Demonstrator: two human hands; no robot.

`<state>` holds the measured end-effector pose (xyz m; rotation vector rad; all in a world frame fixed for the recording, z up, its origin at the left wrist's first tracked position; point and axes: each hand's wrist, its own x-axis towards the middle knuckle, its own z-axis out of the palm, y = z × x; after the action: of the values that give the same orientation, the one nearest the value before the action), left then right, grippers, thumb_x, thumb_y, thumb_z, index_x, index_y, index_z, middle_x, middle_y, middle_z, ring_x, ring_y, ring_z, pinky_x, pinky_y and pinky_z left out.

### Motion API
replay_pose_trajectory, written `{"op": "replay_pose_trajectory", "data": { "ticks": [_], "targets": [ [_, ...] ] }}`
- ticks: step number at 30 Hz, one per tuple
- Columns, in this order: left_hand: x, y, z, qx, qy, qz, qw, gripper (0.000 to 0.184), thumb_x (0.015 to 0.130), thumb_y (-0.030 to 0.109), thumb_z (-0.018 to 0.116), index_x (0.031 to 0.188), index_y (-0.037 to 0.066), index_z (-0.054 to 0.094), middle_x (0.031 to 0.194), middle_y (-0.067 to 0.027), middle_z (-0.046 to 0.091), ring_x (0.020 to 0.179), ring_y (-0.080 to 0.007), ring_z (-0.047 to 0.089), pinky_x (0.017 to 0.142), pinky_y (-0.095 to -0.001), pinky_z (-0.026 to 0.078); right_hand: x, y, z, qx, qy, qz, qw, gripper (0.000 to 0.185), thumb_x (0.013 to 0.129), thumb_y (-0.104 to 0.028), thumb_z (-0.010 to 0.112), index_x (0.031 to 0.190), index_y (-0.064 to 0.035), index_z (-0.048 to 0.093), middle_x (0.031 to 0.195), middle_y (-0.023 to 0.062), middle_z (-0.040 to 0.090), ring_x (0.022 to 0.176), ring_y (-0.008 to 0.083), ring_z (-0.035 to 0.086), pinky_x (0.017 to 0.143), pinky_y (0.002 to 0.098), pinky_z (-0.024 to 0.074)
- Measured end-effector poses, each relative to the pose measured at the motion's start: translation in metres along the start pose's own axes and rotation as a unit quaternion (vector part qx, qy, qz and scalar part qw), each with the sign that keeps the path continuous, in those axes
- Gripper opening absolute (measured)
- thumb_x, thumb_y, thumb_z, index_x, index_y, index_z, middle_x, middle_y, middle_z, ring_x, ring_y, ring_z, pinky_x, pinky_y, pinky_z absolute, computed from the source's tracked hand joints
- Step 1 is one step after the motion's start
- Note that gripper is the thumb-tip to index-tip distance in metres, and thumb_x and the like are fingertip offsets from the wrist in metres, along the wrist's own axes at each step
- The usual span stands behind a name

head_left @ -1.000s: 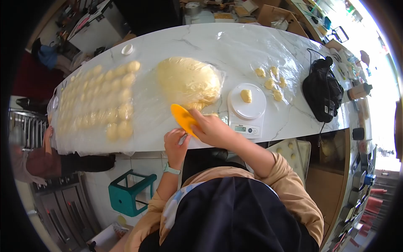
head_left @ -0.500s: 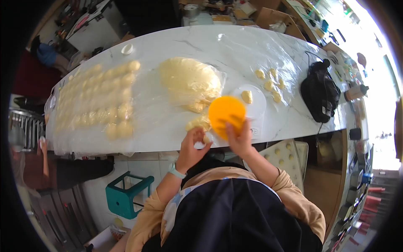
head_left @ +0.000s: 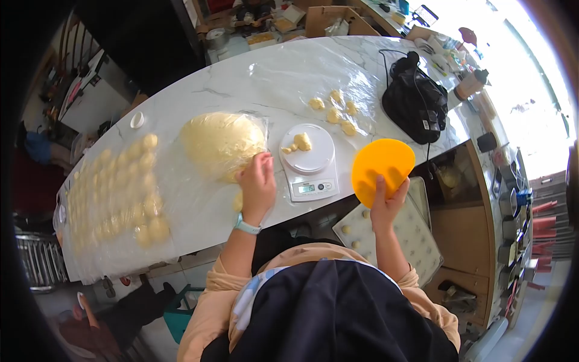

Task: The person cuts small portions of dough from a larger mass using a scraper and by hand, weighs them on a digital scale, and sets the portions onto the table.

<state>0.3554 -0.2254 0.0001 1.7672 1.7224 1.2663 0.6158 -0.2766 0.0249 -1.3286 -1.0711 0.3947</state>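
My right hand grips a round yellow dough scraper, raised over the table's front edge to the right of the white kitchen scale. On the scale's round plate lie a lump of dough and smaller bits beside it. My left hand is just left of the scale, its fingertips drawn together; whether anything is between them is hidden. Behind it a large mound of pale yellow dough rests under clear plastic film. Part of a dough piece shows beside my left wrist.
Rows of dough balls lie under plastic at the left. Several dough pieces sit on film beyond the scale. A black bag stands at the right, a tray below the table edge. Another person is at lower left.
My right hand has carried the scraper rightward, away from the dough. My left hand has moved up towards the scale. Small dough bits now lie beside the lump on the plate. The view has turned.
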Motion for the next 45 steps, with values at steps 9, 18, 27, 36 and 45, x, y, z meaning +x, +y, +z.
{"op": "replay_pose_trajectory", "data": {
  "ticks": [9, 18, 27, 36, 45],
  "targets": [
    [-0.069, -0.025, -0.044, 0.139, 0.083, 0.095, 0.982, 0.018, 0.090, 0.011, 0.056, 0.106, 0.003, 0.055, 0.100, -0.0108, 0.060, 0.097, -0.0286, 0.053, 0.089, -0.0399, 0.037, 0.005, 0.002, -0.008, 0.017, 0.032, 0.014, 0.999, 0.030, 0.092, -0.015, 0.058, 0.117, -0.0040, 0.045, 0.106, 0.0052, 0.056, 0.098, 0.0119, 0.054, 0.084, 0.0265, 0.0447],
    [-0.072, -0.026, -0.043, 0.113, 0.146, 0.070, 0.980, 0.027, 0.086, 0.012, 0.060, 0.110, 0.003, 0.053, 0.106, -0.0130, 0.056, 0.101, -0.0310, 0.050, 0.090, -0.0418, 0.034, 0.009, 0.002, 0.016, 0.003, -0.003, -0.020, 1.000, 0.031, 0.092, -0.013, 0.059, 0.118, -0.0034, 0.044, 0.107, 0.0059, 0.056, 0.097, 0.0122, 0.055, 0.082, 0.0256, 0.0460],
    [0.032, 0.030, 0.003, -0.019, -0.061, 0.113, 0.992, 0.016, 0.083, 0.010, 0.063, 0.093, -0.002, 0.062, 0.088, -0.0136, 0.061, 0.088, -0.0318, 0.057, 0.078, -0.0382, 0.045, 0.011, -0.001, 0.031, 0.033, -0.031, -0.024, 0.999, 0.032, 0.091, -0.011, 0.059, 0.118, -0.0033, 0.043, 0.108, 0.0065, 0.056, 0.098, 0.0118, 0.055, 0.083, 0.0257, 0.0463],
    [0.002, 0.027, -0.008, -0.048, -0.119, -0.017, 0.992, 0.017, 0.078, 0.009, 0.068, 0.093, 0.001, 0.065, 0.083, -0.0120, 0.064, 0.078, -0.0281, 0.059, 0.069, -0.0349, 0.047, 0.009, -0.027, 0.020, 0.095, -0.057, -0.014, 0.994, 0.032, 0.090, -0.010, 0.060, 0.116, -0.0015, 0.045, 0.101, 0.0097, 0.060, 0.091, 0.0163, 0.061, 0.076, 0.0284, 0.0499],
    [-0.088, -0.014, -0.027, 0.028, -0.087, 0.063, 0.994, 0.017, 0.075, 0.007, 0.072, 0.089, 0.002, 0.063, 0.081, -0.0100, 0.064, 0.063, -0.0200, 0.061, 0.060, -0.0294, 0.048, -0.031, -0.055, 0.099, -0.161, -0.544, -0.054, 0.822, 0.030, 0.089, -0.014, 0.054, 0.113, -0.0006, 0.043, 0.088, 0.0220, 0.063, 0.073, 0.0361, 0.064, 0.060, 0.0414, 0.0518]
  ]
}}
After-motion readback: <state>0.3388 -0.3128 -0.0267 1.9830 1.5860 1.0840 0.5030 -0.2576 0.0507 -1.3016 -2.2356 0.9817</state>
